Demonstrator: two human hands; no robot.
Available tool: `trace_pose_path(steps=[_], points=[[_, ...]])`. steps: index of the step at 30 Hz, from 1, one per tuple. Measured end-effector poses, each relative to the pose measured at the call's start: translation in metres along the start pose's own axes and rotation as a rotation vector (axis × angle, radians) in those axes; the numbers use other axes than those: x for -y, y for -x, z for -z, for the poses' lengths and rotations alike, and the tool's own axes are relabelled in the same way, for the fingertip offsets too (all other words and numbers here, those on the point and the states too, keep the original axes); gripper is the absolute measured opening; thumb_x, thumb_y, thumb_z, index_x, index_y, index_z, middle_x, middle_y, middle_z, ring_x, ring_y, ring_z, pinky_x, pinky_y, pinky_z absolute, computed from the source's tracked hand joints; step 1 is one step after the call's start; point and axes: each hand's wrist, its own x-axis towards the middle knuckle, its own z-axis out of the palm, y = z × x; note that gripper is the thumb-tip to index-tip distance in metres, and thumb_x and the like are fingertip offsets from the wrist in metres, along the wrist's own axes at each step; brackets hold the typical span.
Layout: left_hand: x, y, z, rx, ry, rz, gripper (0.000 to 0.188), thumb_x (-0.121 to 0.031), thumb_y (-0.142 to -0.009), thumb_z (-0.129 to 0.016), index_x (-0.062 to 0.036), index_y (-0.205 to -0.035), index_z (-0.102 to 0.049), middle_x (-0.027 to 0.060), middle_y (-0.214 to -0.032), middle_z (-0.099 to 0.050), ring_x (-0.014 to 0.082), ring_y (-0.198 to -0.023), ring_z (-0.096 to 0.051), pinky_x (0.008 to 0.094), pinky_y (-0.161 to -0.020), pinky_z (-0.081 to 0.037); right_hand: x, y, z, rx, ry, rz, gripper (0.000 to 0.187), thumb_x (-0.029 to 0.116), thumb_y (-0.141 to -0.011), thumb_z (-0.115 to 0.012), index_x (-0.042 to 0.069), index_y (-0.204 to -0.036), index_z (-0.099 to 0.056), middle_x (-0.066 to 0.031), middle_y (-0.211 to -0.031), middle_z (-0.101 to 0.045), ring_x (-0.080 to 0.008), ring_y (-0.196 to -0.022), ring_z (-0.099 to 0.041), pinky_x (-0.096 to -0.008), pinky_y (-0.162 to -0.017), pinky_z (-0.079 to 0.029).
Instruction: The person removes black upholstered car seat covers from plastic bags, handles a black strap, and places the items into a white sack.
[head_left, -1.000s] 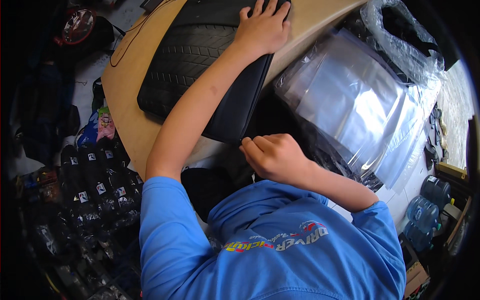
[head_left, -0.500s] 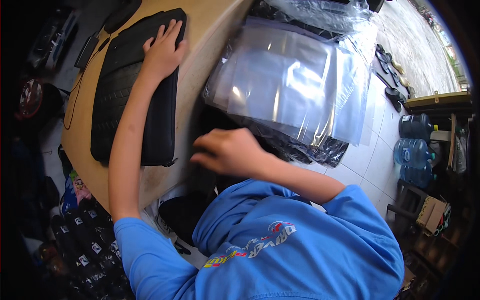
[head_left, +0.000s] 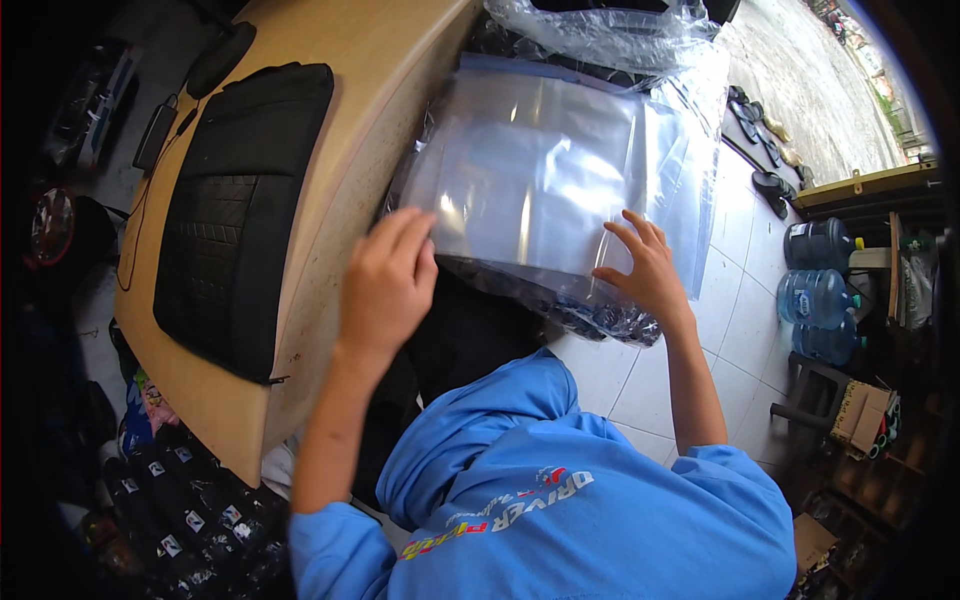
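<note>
Across the left of the frame, the black case (head_left: 225,215) is lying on the wooden surface (head_left: 385,70), patterned panel facing up, a small zip pull (head_left: 278,380) showing at its lower corner; neither hand is touching it. Half a second ago the left hand (head_left: 388,285) was pressing on the case; now both hands are reaching to the clear plastic sheets (head_left: 560,150) in the upper middle of the frame. At the sheets' left edge, the left hand is keeping its fingers close together; whether they are gripping a layer cannot be told from this angle. Toward the sheets' lower right, the right hand (head_left: 648,265) is holding its fingers wide, thumb standing apart, with nothing visibly gripped; contact with the plastic cannot be confirmed. In this inspector's judgement, handling is shifting from the case to the sheets, and the case is resting unattended.
</note>
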Motion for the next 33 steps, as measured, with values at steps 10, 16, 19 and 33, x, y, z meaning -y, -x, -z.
trace_pose_path(steps=[10, 16, 19, 33], points=[[0.014, 0.032, -0.092, -0.035, 0.227, 0.466, 0.039, -0.021, -0.083, -0.058, 0.0014, -0.114, -0.051, 0.02, -0.111, -0.054, 0.0372, -0.103, -0.051, 0.0427, -0.089, -0.041, 0.0, 0.0, 0.0, -0.391, -0.449, -0.083, 0.035, -0.005, -0.077, -0.059, 0.005, -0.111, -0.06, -0.0125, -0.107, -0.063, -0.0246, -0.101, -0.061, -0.0327, -0.086, -0.049], [0.01, 0.025, -0.077, -0.014, 0.257, 0.241, 0.065, -0.038, -0.08, -0.063, -0.002, -0.129, -0.039, 0.0182, -0.129, -0.04, 0.036, -0.119, -0.039, 0.0454, -0.095, -0.035, 0.025, -0.004, 0.024, -0.53, -1.111, -0.139, 0.032, 0.003, -0.084, -0.061, -0.002, -0.115, -0.054, -0.012, -0.103, -0.061, -0.0183, -0.097, -0.059, -0.0337, -0.08, -0.054], [-0.034, 0.018, -0.042, 0.09, 0.263, 0.078, 0.086, -0.05, -0.074, -0.065, -0.0053, -0.138, -0.026, 0.0177, -0.137, -0.031, 0.0353, -0.128, -0.031, 0.0496, -0.098, -0.03, 0.048, -0.017, 0.058, -0.548, -1.393, -0.25, 0.037, 0.004, -0.084, -0.06, -0.003, -0.12, -0.05, -0.0153, -0.108, -0.058, -0.0213, -0.1, -0.058, -0.0387, -0.082, -0.053], [0.022, 0.09, 0.098, -0.703, 0.532, 0.204, 0.012, 0.003, -0.079, -0.064, 0.0012, -0.092, -0.063, 0.0095, -0.085, -0.065, 0.0173, -0.08, -0.062, 0.0257, -0.079, -0.047, 0.161, -0.083, 0.145, 0.185, -1.504, 0.259, 0.048, 0.028, -0.08, -0.062, 0.0, -0.119, -0.055, -0.0186, -0.119, -0.055, -0.0261, -0.107, -0.056, -0.0324, -0.094, -0.043]])
